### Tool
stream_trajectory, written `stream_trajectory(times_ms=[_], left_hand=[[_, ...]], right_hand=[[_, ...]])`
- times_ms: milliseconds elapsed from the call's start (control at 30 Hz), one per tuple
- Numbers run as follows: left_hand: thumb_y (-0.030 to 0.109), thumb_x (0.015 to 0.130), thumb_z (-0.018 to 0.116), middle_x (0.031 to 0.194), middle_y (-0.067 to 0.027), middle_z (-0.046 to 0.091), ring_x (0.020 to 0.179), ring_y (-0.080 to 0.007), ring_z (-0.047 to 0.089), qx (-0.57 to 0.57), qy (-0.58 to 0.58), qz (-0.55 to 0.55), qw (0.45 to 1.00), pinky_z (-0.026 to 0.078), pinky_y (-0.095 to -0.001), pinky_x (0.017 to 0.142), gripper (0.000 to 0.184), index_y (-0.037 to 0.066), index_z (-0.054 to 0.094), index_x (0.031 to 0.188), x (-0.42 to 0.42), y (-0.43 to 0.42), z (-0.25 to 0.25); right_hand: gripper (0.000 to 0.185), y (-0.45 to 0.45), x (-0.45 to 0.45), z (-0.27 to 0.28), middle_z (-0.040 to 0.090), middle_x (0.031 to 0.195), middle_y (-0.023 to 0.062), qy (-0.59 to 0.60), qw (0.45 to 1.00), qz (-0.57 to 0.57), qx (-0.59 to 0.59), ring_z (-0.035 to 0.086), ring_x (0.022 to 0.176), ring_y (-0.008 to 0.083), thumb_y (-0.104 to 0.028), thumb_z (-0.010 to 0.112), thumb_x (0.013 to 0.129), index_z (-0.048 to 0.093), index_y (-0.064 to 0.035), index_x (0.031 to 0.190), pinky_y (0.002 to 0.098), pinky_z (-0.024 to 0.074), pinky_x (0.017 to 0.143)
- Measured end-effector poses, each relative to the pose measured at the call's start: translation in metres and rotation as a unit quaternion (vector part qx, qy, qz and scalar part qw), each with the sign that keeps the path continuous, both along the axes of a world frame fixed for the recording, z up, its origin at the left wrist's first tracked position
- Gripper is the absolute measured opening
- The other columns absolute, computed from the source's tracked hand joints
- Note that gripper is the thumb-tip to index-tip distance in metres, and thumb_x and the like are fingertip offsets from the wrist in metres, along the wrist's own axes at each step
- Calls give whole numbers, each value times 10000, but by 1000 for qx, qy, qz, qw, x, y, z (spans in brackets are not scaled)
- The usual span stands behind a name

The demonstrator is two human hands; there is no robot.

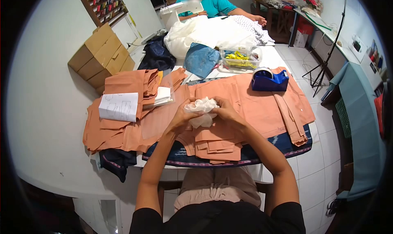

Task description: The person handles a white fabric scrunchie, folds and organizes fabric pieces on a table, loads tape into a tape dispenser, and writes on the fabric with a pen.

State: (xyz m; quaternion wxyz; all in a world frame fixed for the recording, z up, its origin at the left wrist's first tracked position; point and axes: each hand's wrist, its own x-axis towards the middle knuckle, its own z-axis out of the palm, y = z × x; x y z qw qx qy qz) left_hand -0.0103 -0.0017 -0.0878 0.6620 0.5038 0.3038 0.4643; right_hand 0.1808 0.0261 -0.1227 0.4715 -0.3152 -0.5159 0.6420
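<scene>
Both hands hold a crumpled bundle of thin white material (201, 112) above the middle of the table. My left hand (183, 116) grips its left side, fingers bent round it. At its right side my right hand (226, 111) has its fingers closed on the white folds. Beneath the hands lie stacked orange fabric pieces (217, 146) on dark blue patterned cloth (249, 153). Left of them, a paper with drawn shapes (118, 107) rests on more orange fabric (127, 81). A blue tape dispenser (269, 82) stands to the right.
A clear plastic box (241, 58) with yellow items and a blue bag (201, 60) lie beyond the fabric. Farther back are white cloth (208, 31), a sewing machine (180, 11) and a person in teal (219, 4). Cardboard boxes (102, 56) stand at left, a tripod (327, 54) at right.
</scene>
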Motion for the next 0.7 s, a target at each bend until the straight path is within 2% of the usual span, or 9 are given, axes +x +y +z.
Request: stream_trajectory(times_ms=[100, 133, 200, 233, 367, 467, 500, 600, 700], left_hand=[[9, 762, 646, 1004, -90, 636, 922, -206, 623, 1, 299, 167, 939, 508, -333, 803, 381, 13, 551, 1131, 8, 13, 2], [9, 762, 646, 1004, -90, 636, 922, -206, 623, 0, 307, 173, 936, 508, -333, 803, 381, 13, 551, 1131, 11, 15, 4], [19, 757, 663, 903, -73, 644, 814, -181, 628, 268, 495, 377, 735, 502, -320, 723, 266, 5, 598, 1014, 19, 16, 11], [19, 757, 663, 903, -73, 644, 814, -181, 628, 270, 506, 377, 727, 502, -320, 723, 266, 5, 598, 1014, 22, 14, 7], [14, 754, 646, 923, -81, 647, 828, -201, 633, 372, 453, 327, 741, 488, -320, 720, 266, -3, 603, 1017, 47, 20, 3], [57, 780, 612, 958, -104, 644, 880, -234, 633, 118, 334, 270, 896, 501, -323, 748, 265, -6, 600, 1037, 68, -3, 16], [57, 780, 612, 958, -104, 644, 880, -234, 633, 121, 331, 277, 894, 501, -323, 748, 265, -6, 600, 1037, 66, -2, 19], [138, 812, 598, 963, -116, 645, 887, -246, 637, -93, -132, 271, 949, 522, -350, 764, 320, -8, 573, 1096, 48, -3, 23], [171, 846, 583, 961, -115, 646, 867, -228, 642, -96, -150, 196, 964, 536, -366, 768, 333, -5, 549, 1127, 55, -28, 32]], right_hand=[[301, 10, 7, -1, 630, 899, 69, -21, 999, 24, -24, 609, 826, 149, -77, 613, 819, 560, 14, 1100, 272, 508, 752], [308, 13, 9, 2, 628, 882, 69, -11, 999, -29, 40, 606, 822, 160, -46, 594, 798, 560, 13, 1099, 274, 498, 757], [320, 19, 8, 5, 627, 865, 68, 11, 992, -77, 102, 604, 818, 172, -16, 574, 778, 561, 12, 1097, 276, 488, 763], [336, 21, 3, 6, 633, 869, 83, 46, 988, -91, 114, 615, 812, 185, -22, 593, 736, 580, 13, 1070, 287, 498, 749], [362, 25, -12, -6, 640, 874, 103, 103, 974, -150, 133, 626, 797, 208, -41, 621, 686, 598, 18, 1042, 299, 507, 732], [378, 32, 7, -4, 639, 885, 109, 107, 974, -152, 132, 627, 789, 217, -50, 634, 676, 594, 20, 1046, 301, 507, 727], [390, 33, 12, -4, 638, 895, 112, 103, 978, -132, 121, 627, 785, 222, -51, 643, 670, 591, 20, 1050, 302, 507, 724], [413, 34, 14, -5, 635, 919, 116, 70, 984, -84, 140, 627, 778, 225, -48, 664, 662, 581, 16, 1062, 302, 508, 715], [437, 35, 7, -13, 630, 945, 117, 19, 981, -54, 186, 626, 773, 222, -37, 686, 659, 567, 6, 1078, 298, 508, 703]])
